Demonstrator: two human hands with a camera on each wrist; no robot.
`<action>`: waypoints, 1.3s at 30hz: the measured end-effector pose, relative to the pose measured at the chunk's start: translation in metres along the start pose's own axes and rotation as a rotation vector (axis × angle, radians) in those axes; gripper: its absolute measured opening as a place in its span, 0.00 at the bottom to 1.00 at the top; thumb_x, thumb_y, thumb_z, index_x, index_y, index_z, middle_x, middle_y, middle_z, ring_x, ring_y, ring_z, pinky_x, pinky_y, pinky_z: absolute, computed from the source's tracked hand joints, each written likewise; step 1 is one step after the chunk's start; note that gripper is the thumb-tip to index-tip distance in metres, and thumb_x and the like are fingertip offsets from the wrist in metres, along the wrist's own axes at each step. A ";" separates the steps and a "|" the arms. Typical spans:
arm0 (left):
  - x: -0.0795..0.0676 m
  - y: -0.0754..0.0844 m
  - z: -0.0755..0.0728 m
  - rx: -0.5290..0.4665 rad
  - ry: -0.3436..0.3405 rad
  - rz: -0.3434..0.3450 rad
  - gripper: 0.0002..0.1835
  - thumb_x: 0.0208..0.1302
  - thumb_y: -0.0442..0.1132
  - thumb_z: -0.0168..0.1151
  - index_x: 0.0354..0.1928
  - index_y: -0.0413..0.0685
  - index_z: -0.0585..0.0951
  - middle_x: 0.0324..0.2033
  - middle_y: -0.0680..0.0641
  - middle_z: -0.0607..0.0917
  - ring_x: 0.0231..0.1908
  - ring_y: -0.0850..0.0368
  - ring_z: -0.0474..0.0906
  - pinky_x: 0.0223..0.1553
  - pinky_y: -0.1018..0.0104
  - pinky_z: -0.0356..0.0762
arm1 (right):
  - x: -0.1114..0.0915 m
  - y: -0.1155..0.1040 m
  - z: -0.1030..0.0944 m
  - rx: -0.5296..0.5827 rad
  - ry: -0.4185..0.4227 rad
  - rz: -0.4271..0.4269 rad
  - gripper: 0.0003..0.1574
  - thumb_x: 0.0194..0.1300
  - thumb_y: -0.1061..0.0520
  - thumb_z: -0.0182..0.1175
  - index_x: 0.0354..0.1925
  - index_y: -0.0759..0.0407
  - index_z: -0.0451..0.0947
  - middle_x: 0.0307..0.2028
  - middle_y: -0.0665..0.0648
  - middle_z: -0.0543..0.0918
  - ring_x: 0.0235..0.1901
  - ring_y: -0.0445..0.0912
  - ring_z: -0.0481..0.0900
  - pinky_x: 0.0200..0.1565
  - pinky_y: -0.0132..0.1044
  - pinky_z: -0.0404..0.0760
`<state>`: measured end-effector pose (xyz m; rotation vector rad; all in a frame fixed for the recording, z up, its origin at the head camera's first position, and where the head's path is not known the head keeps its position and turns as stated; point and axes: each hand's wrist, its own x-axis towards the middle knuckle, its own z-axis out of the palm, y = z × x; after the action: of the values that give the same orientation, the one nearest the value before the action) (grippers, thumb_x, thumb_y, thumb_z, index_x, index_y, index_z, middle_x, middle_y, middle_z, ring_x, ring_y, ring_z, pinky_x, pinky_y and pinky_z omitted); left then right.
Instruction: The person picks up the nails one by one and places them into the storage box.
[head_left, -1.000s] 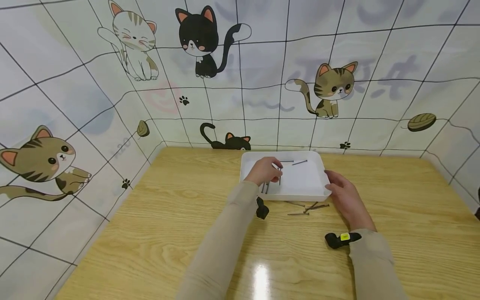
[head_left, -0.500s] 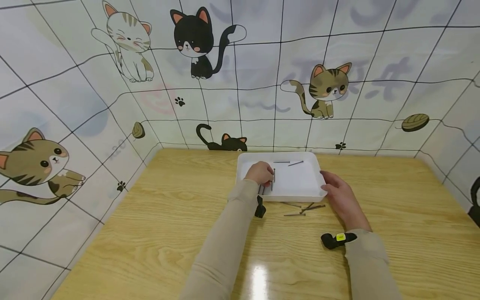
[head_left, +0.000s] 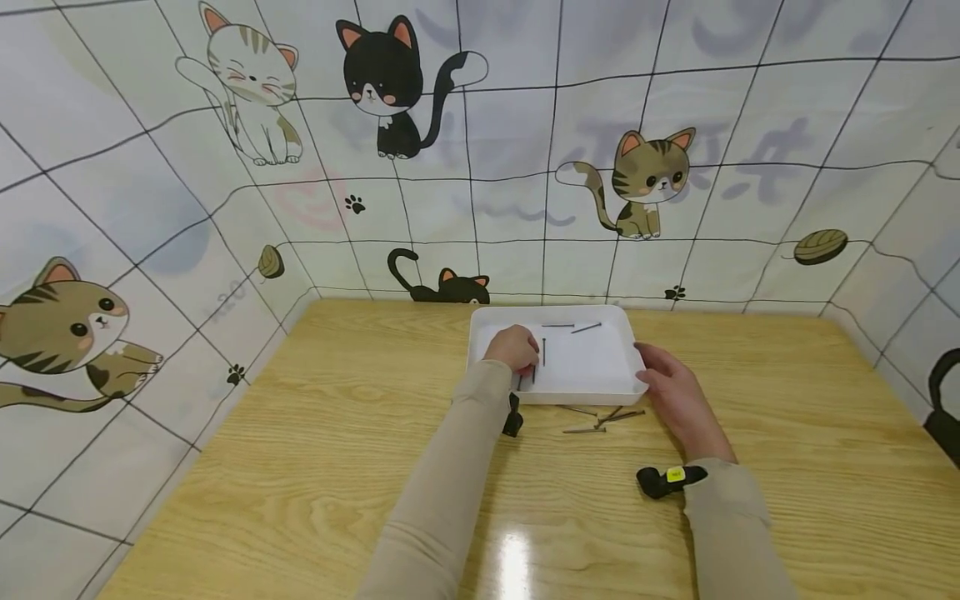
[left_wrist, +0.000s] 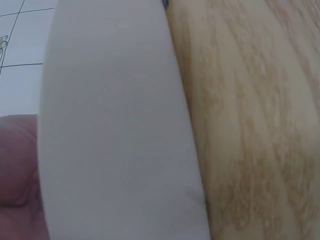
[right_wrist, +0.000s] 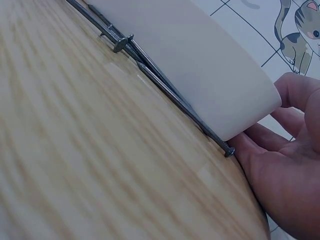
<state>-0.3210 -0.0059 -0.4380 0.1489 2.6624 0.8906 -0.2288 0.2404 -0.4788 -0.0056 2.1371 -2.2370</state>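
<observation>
A shallow white tray (head_left: 581,367) stands on the table, its outer wall (left_wrist: 120,120) filling much of the left wrist view. Over the tray's left part, my left hand (head_left: 512,347) pinches an iron nail (head_left: 533,377), pointed toward me. Just right of it lies another nail (head_left: 544,352), roughly parallel. Two more, a level nail (head_left: 558,325) and a slanted nail (head_left: 587,328), lie near the back wall. My right hand (head_left: 682,400) grips the tray's right end, thumb in front and fingers behind. The left fingertips are mostly hidden.
In front of the tray, several loose nails (head_left: 619,416) lie crossed on the wooden table (head_left: 337,450), close to its wall. A cat-patterned wall covering (head_left: 517,200) rises behind the table. A black strap-like object (head_left: 943,408) shows at the far right.
My left hand has moved left and a little toward me inside the tray with the nail. My right hand has kept its hold on the tray. The head view has shifted slightly.
</observation>
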 end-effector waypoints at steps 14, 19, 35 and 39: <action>-0.008 -0.006 -0.005 0.034 0.031 0.045 0.05 0.58 0.33 0.59 0.36 0.45 0.81 0.18 0.50 0.80 0.17 0.61 0.75 0.21 0.71 0.72 | 0.001 0.003 0.001 -0.002 -0.007 0.004 0.36 0.67 0.67 0.46 0.70 0.63 0.48 0.70 0.66 0.47 0.67 0.56 0.50 0.50 0.22 0.70; -0.020 0.001 -0.012 0.054 0.046 0.129 0.09 0.60 0.35 0.58 0.42 0.45 0.80 0.18 0.49 0.81 0.16 0.60 0.73 0.23 0.70 0.70 | 0.002 0.001 0.000 -0.035 0.007 0.018 0.36 0.67 0.65 0.46 0.70 0.60 0.48 0.70 0.63 0.48 0.67 0.55 0.51 0.55 0.26 0.69; -0.066 0.027 0.000 -0.021 -0.011 0.339 0.08 0.63 0.41 0.58 0.43 0.51 0.79 0.31 0.51 0.84 0.24 0.59 0.80 0.25 0.69 0.74 | 0.001 -0.001 0.001 0.034 0.006 0.018 0.34 0.69 0.60 0.48 0.70 0.61 0.50 0.71 0.62 0.48 0.68 0.51 0.51 0.53 0.22 0.69; -0.074 0.032 0.004 -0.046 -0.046 0.396 0.08 0.63 0.42 0.57 0.43 0.52 0.79 0.31 0.51 0.84 0.23 0.61 0.80 0.27 0.70 0.75 | 0.001 -0.002 0.000 0.040 0.007 0.032 0.35 0.69 0.60 0.48 0.70 0.60 0.49 0.71 0.61 0.47 0.68 0.52 0.49 0.54 0.23 0.68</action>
<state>-0.2503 0.0075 -0.4015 0.6954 2.6100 1.0463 -0.2294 0.2399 -0.4771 0.0375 2.0807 -2.2649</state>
